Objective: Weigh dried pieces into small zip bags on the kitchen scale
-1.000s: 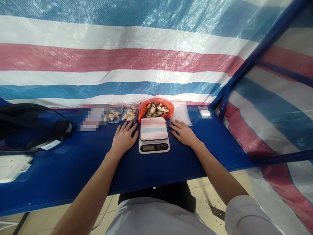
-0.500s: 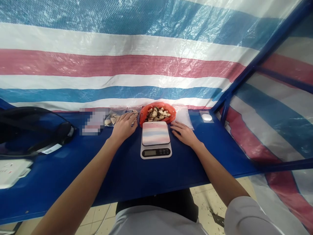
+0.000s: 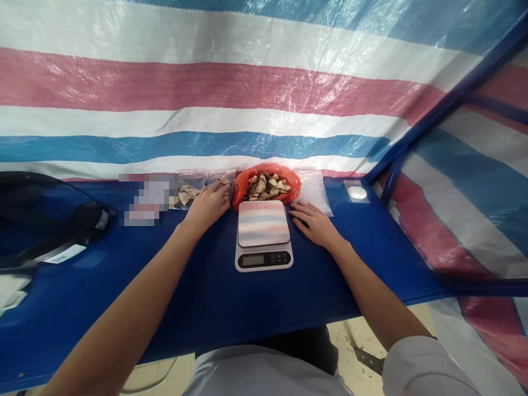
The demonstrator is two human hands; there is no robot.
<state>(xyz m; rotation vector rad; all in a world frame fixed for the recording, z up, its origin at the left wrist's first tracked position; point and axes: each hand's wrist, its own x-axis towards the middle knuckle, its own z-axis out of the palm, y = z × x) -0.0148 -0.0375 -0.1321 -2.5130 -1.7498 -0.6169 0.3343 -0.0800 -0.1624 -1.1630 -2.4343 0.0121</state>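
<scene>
A digital kitchen scale with a shiny plate lies on the blue table between my hands. Right behind it, a red plastic bag stands rolled open, holding dried pieces that look like sliced mushrooms. My left hand rests with fingers outstretched by clear bags of similar pale pieces, partly covering them. To the right of the scale, my right hand lies flat, fingers spread, at the edge of a stack of clear plastic bags. Neither hand grips anything.
A white oval object in a small clear bag lies at the right. On the left are a blurred-out patch, a black strapped device and part of a white box. Striped sheeting hangs behind the blue table.
My view has tilted down and come slightly closer, so the scale and bags look larger. Both hands stay in nearly the same places beside the scale.
</scene>
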